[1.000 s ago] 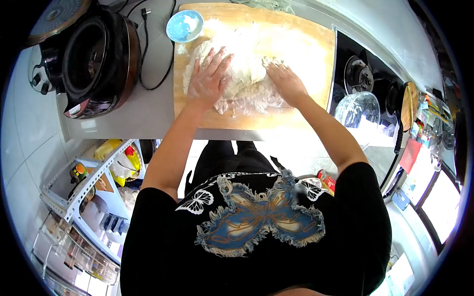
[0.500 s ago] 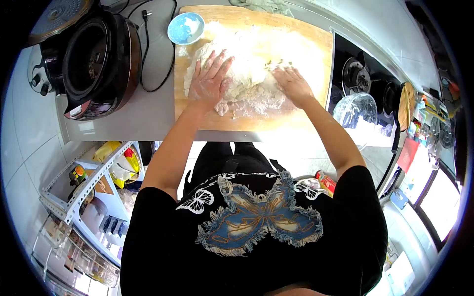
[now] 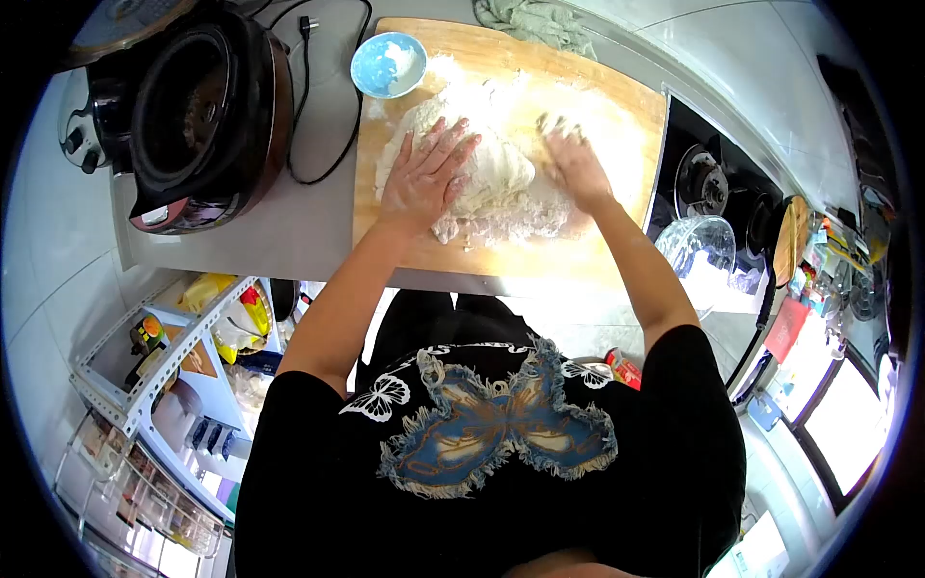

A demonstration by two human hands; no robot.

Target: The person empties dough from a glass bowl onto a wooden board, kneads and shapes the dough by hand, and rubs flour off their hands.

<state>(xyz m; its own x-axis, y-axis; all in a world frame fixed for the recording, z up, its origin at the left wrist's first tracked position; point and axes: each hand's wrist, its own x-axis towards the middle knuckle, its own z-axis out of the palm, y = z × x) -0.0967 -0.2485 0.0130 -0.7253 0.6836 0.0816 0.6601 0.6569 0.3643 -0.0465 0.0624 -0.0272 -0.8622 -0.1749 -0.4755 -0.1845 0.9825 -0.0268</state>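
A large pale lump of dough [image 3: 501, 171] lies on a floured wooden board [image 3: 434, 258]. My left hand [image 3: 424, 183] rests flat on the dough's left part, its fingers spread and dusted with flour. To the right of the dough, my right hand [image 3: 576, 169] is over the board, apart from the dough's rounded right edge. Its fingers are extended, with floury tips, and nothing shows in its grasp. Loose flour and crumbs [image 3: 520, 226] lie along the dough's near side.
A blue bowl [image 3: 388, 65] with white powder stands at the board's far left corner. Left of it are a power cord [image 3: 306, 96] and a black open cooker [image 3: 207, 116]. A crumpled cloth [image 3: 535, 24] lies behind; a clear bowl [image 3: 696, 249] and stove [image 3: 701, 180] are right.
My right hand has drawn off the dough's right edge and turned its fingers farther forward. My left hand stays on the dough. The whole view has shifted slightly.
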